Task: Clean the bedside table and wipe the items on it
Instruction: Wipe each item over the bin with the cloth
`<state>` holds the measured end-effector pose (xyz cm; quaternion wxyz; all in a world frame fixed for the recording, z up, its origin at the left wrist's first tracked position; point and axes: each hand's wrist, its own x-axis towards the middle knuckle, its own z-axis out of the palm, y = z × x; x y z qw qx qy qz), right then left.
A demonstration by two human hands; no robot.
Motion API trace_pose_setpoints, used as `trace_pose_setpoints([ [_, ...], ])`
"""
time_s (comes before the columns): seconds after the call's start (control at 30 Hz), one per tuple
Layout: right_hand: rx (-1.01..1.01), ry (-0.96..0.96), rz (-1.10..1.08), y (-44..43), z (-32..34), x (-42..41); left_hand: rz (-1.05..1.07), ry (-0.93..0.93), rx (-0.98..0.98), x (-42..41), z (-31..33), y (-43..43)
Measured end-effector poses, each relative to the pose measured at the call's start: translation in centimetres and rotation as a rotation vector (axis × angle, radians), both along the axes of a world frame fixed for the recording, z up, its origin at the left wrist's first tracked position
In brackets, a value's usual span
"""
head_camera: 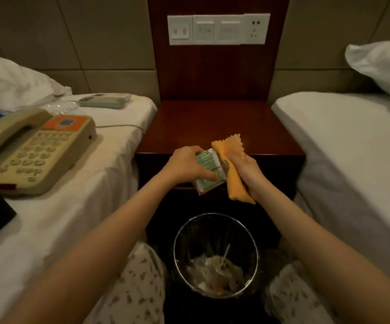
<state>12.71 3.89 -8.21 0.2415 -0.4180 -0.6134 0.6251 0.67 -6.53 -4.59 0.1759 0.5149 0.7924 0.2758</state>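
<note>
Grip comes first: our left hand (184, 164) curls round the green-and-white box (209, 170), and just right of it our right hand (247, 174) clutches the orange cloth (230, 148) against the box's side. We judge the box light and crushable, best held by its flat faces. Beyond both hands the worktop (212, 122) gives room for strokes. Below them a bin (177, 237) gapes, and far left a telephone (37, 150) lies on the bed (72, 206).

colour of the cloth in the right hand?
Orange-yellow, with a zigzag-cut edge. The cloth shows best in the head view, held by the right hand against the green-and-white box.
</note>
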Motion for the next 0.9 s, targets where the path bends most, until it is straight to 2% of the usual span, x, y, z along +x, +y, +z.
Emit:
trace_pose_setpoints([
  [0.2,0.156,0.002,-0.130,-0.3,-1.4,2.5,0.031,-0.143,0.013,2.2,-5.2,-1.7],
  [0.33,0.276,-0.078,0.041,-1.3,-1.6,1.7,0.033,-0.104,0.093,2.8,-5.4,-2.1],
  [0.43,0.240,-0.109,0.080,-1.4,-2.4,1.6,0.055,-0.068,0.120,2.5,-5.3,-2.7],
  [0.5,0.163,-0.113,0.077,-1.3,-3.0,1.6,0.063,-0.112,0.140,2.3,-5.3,-3.0],
  [0.6,0.048,-0.009,-0.001,-1.2,-3.1,1.5,0.086,-0.191,0.151,2.1,-5.2,-3.2],
  [0.67,0.046,0.062,0.013,-1.3,-3.0,1.5,0.093,-0.221,0.154,2.0,-5.1,-3.3],
  [0.8,0.164,-0.097,0.081,-1.2,-4.0,1.7,0.103,-0.245,0.171,1.8,-5.1,-3.7],
  [0.9,0.068,-0.001,-0.019,-1.0,-4.0,1.5,0.126,-0.280,0.171,1.3,-5.1,-3.8],
])
